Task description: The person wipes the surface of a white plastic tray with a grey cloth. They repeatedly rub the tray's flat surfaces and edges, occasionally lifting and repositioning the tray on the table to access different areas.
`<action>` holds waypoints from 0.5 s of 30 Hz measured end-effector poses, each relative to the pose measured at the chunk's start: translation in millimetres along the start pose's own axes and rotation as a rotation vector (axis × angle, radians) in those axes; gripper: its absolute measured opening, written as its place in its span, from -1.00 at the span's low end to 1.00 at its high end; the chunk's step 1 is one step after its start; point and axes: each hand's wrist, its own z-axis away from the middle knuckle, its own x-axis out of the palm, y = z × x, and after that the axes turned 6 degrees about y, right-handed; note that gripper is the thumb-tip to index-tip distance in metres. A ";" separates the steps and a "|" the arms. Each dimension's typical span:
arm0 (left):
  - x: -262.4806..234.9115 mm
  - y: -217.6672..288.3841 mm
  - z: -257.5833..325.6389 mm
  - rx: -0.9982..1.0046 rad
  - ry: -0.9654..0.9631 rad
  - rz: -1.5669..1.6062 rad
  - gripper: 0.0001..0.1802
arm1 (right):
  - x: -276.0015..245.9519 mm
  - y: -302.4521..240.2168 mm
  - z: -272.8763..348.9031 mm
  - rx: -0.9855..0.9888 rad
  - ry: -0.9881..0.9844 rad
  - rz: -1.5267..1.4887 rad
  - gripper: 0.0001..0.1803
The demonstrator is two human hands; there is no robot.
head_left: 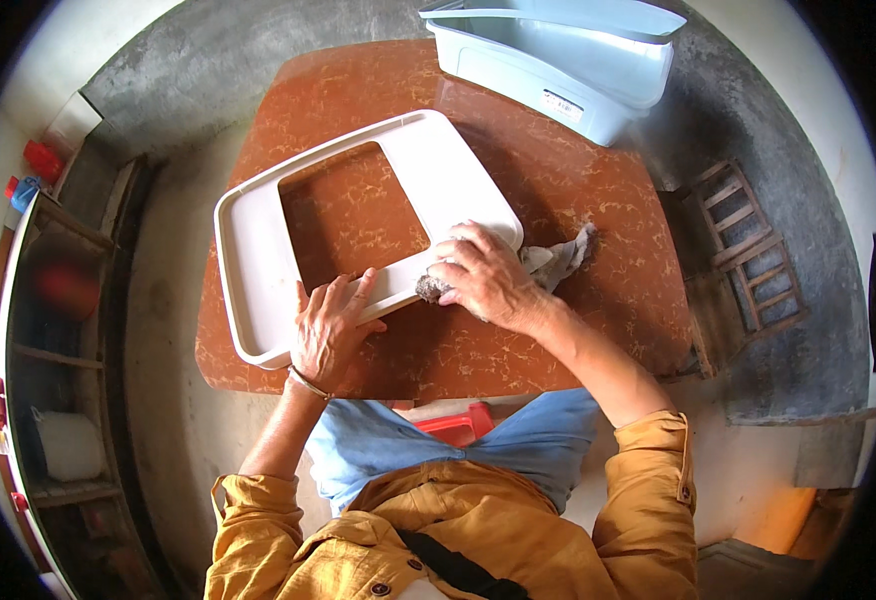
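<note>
A: What is seen across the middle of the frame?

B: A reddish-brown marbled table (558,190) is seen there, and a cream plastic frame lid (258,250) with a large square cut-out is laid flat on it, left of centre. A pale blue plastic bin (578,70) is stood at the upper right, well apart from the lid.

A: And how are the hands placed?

B: The left hand (328,330) is pressed flat on the lid's near rail, fingers spread, nothing gripped. The right hand (488,280) is closed down over a grey rag (558,262), which is bunched against the lid's lower right corner, its loose end trailing right.

A: How is the wiping judged to be done well?

B: Probably the rail should be kept pinned by the flat hand while the rag is drawn along it, so the light lid is not slid.

A: Is there room?

B: The lid's lower left corner is seen overhanging the table's near edge; open tabletop is left to the right and below the blue bin.
</note>
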 end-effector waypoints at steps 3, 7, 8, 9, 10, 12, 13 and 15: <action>1.5 -5.6 2.1 0.026 0.006 -0.002 -0.16 | -13.6 30.4 4.5 -0.070 -0.014 -0.046 -0.56; 4.2 -20.9 -1.9 0.047 -0.025 0.038 -0.15 | -35.2 67.3 26.7 0.102 -0.052 -0.272 -0.54; 7.4 -24.5 -5.8 0.050 -0.037 0.075 -0.16 | -34.4 60.1 28.2 0.118 -0.028 -0.265 -0.55; 4.6 -31.5 -8.2 0.049 -0.053 0.099 -0.18 | -27.8 54.9 26.5 0.121 0.001 -0.230 -0.56; 9.0 -39.6 -6.3 0.067 -0.079 0.036 -0.05 | -24.0 45.1 26.4 0.109 0.038 -0.168 -0.57; -14.6 -9.1 -16.8 0.065 -0.087 0.089 0.09 | -20.5 20.2 26.0 0.081 0.079 -0.063 -0.60; -23.7 6.7 -19.2 0.057 -0.095 0.110 0.15 | -20.7 2.3 20.6 0.055 0.081 -0.056 -0.65; -8.2 21.5 -19.5 0.060 -0.101 0.171 0.29 | -15.5 -32.2 11.1 0.048 0.071 -0.136 -0.70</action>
